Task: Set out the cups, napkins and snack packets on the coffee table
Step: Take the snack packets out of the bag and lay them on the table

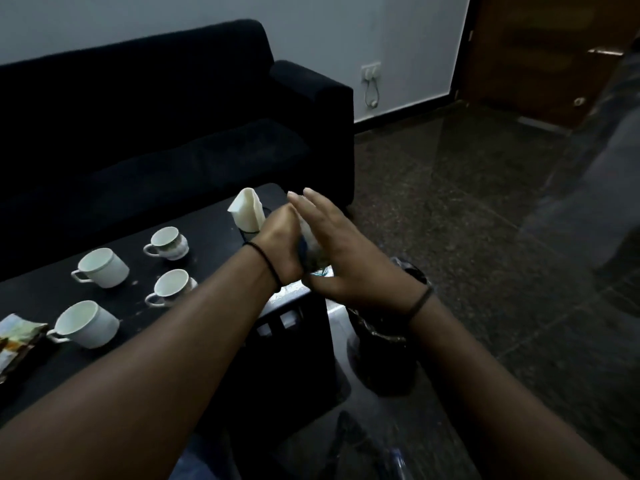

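Observation:
Several white cups stand on the black coffee table (214, 237): one at the back (168, 242), one at the left (102, 268), one in the middle (171, 287) and one nearest me (85, 323). White napkins (247, 211) stand upright in a holder at the table's far right end. A snack packet (17, 341) lies at the left edge. My left hand (277, 244) and my right hand (332, 251) are pressed together over the table's right corner, with a small blurred packet (313, 252) held between them. Its details are hidden by my hands.
A dark sofa (156, 133) stands behind the table. A black-lined waste bin (381, 341) sits on the floor just right of the table. Dark stone floor (467, 220) stretches right toward a wooden door (540, 64). A wall socket (370, 72) is on the white wall.

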